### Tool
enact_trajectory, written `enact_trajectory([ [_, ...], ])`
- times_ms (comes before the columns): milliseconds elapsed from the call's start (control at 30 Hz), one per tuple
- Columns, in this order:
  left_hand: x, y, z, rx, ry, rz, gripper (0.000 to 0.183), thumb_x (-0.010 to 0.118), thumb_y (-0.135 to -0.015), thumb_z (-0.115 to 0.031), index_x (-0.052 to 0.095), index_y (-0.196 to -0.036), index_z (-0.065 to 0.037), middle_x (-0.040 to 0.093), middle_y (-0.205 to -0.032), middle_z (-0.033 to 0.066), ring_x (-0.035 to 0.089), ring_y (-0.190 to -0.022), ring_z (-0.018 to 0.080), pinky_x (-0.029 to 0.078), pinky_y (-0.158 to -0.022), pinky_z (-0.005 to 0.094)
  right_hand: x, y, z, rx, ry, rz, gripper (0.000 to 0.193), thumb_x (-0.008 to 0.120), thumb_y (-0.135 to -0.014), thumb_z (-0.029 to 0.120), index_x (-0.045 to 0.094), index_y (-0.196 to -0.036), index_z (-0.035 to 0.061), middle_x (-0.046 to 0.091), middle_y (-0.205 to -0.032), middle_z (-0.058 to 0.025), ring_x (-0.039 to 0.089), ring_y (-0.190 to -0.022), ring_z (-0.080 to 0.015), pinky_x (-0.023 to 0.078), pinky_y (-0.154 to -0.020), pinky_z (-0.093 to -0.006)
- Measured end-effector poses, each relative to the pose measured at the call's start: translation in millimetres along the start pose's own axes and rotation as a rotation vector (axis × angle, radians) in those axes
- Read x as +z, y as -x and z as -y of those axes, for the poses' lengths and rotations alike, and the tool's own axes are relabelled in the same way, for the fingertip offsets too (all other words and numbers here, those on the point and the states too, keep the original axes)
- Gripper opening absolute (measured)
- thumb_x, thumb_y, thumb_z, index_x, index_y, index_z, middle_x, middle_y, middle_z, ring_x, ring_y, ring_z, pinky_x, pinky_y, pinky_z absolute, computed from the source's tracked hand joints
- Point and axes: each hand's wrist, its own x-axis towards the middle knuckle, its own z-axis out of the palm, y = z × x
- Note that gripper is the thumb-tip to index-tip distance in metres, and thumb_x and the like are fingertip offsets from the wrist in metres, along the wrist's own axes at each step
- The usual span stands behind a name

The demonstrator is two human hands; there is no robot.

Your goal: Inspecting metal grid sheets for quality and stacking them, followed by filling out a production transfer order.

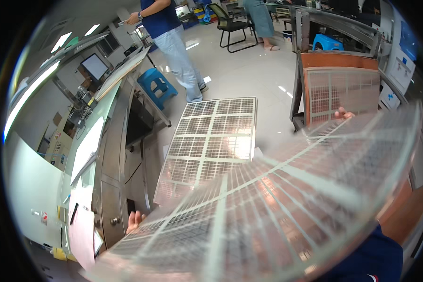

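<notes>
I hold a large white mesh filter panel (286,202) flat in front of me; it is blurred and fills the lower right of the view. My left hand (134,220) grips its near left edge, only the fingers showing past the frame. My right hand (344,113) holds the far right edge, fingertips visible above the panel. A second mesh panel (211,141) of the same kind lies flat below, on a stack. My dark blue sleeve (371,258) shows at the lower right.
A steel workbench (110,141) with papers runs along the left. A cart (340,89) with upright mesh panels stands at right. Blue stools (157,84) and a black chair (230,26) stand on the floor, where two people (174,42) are beyond.
</notes>
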Motion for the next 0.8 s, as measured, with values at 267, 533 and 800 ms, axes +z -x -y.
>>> enact_trajectory([
  [267,89,-31,62,0.040,0.386,0.694,0.045,0.041,-0.092,-0.026,0.032,-0.134,-0.016,0.029,-0.142,0.0083,0.036,-0.126,0.0287,0.032,-0.103,0.0521,-29,3,-48,0.104,-0.385,-0.026,0.030,0.040,-0.095,0.022,0.050,-0.120,0.0093,0.052,-0.122,-0.0115,0.052,-0.110,-0.0237,0.050,-0.088,-0.0369],
  [533,94,-22,83,0.055,0.420,0.650,0.051,0.041,-0.092,-0.030,0.028,-0.137,-0.009,0.028,-0.142,0.0121,0.036,-0.125,0.0281,0.033,-0.103,0.0466,2,46,-35,0.191,0.142,-0.426,0.042,0.031,-0.097,0.025,0.035,-0.134,0.0054,0.050,-0.124,-0.0117,0.056,-0.105,-0.0191,0.053,-0.081,-0.0313],
  [800,87,7,145,0.064,0.162,0.360,0.053,0.038,-0.093,-0.037,0.029,-0.135,-0.005,0.033,-0.139,0.0135,0.039,-0.122,0.0262,0.031,-0.104,0.0417,-36,74,-88,0.230,0.235,-0.421,0.033,0.034,-0.097,0.023,0.050,-0.115,0.0006,0.060,-0.106,-0.0048,0.059,-0.095,-0.0129,0.048,-0.080,-0.0246],
])
